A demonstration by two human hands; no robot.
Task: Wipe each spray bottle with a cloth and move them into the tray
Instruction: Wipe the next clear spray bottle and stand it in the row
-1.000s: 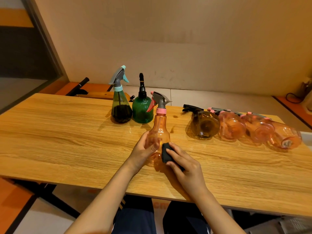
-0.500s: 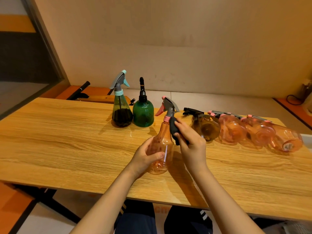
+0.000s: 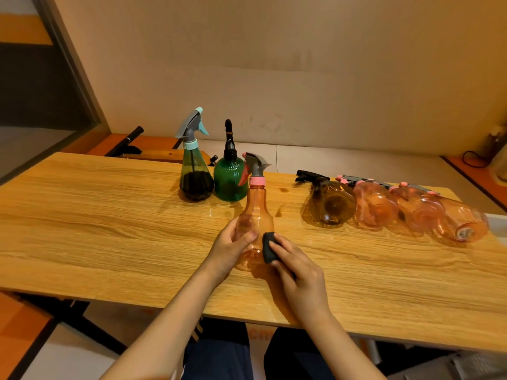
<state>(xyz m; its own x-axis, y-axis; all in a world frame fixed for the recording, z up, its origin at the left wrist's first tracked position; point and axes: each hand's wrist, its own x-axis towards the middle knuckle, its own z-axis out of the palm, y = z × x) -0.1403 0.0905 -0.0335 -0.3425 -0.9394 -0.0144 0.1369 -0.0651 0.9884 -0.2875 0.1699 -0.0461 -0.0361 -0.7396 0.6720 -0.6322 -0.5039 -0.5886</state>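
An orange spray bottle with a grey head and pink collar stands upright on the wooden table. My left hand grips its lower body from the left. My right hand holds a dark cloth and presses it against the bottle's lower right side. Behind stand a dark green bottle with a teal trigger and a round green bottle. To the right lie a brown bottle and three orange bottles on their sides. No tray is in view.
The table's near edge runs just above my lap. A white surface shows at the table's right end beyond the last lying bottle. Black stand legs and a wooden piece sit behind the table on the left.
My right hand has slid the cloth down from the bottle's neck to its lower body. The bottle stands more upright, with my left hand staying on it.
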